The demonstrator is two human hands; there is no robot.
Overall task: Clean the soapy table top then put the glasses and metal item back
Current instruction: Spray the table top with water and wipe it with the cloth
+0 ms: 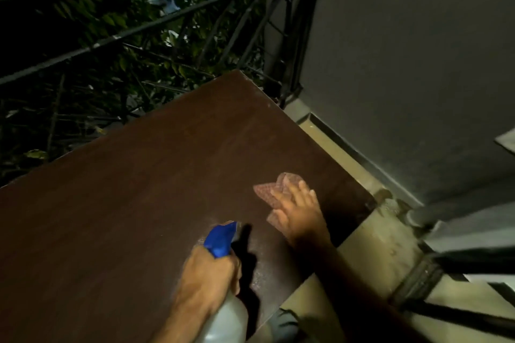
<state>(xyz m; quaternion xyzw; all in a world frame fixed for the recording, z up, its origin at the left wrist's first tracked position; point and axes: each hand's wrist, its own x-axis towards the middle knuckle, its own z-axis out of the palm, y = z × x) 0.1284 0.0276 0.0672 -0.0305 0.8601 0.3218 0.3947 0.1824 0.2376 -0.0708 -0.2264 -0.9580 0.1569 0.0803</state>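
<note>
- Tabletop (125, 203): dark brown wood filling the middle of the view, with a faint soapy film at its near right part; no glasses or metal item in sight.
- Spray bottle (223, 287): left hand (207, 277) wrapped tight round its neck, blue nozzle aimed far-right.
- Cloth (274, 193): pinkish, crumpled flat near the right edge, under the right hand (299, 211), fingers spread and pressing down. Most unwiped surface lies to its left, so that hand probably sweeps leftward.

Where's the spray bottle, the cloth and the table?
spray bottle (220, 239): head view, on its blue nozzle head.
cloth (269, 192): head view, on the part left of the fingers.
table (125, 189): head view, on bare brown top.
</note>
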